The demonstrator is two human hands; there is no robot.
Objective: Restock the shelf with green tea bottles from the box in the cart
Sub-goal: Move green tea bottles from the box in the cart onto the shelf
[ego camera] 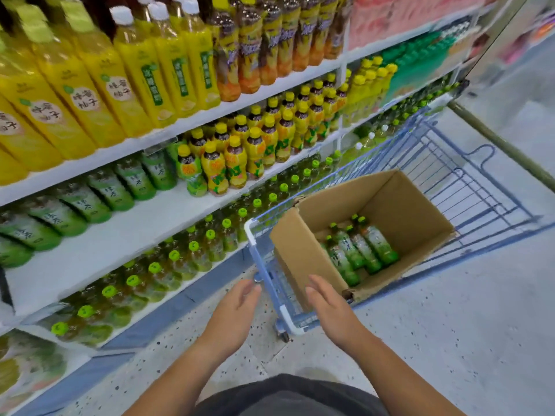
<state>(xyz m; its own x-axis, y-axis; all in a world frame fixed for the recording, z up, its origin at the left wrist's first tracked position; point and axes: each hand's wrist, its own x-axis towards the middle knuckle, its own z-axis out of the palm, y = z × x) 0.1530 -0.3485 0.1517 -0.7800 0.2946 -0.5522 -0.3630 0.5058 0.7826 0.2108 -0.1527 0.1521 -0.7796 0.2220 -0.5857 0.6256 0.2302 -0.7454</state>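
An open cardboard box (405, 202) sits in a blue wire cart (468, 181) to my right. Several green tea bottles (357, 250) lie on their sides in the box's bottom. The white shelf (120, 244) on my left carries a back row of green tea bottles (81, 202) with bare board in front of them. My left hand (237, 310) hovers open just left of the cart's near corner. My right hand (327, 307) is open, fingers together, over the cart's near edge beside the box flap. Neither hand holds anything.
Yellow juice bottles (99, 73) fill the top shelf, and yellow-capped tea bottles (255, 145) stand further along the middle shelf. Green-capped bottles (168, 262) crowd the shelf below. Speckled floor (450, 340) spreads to the right of the cart.
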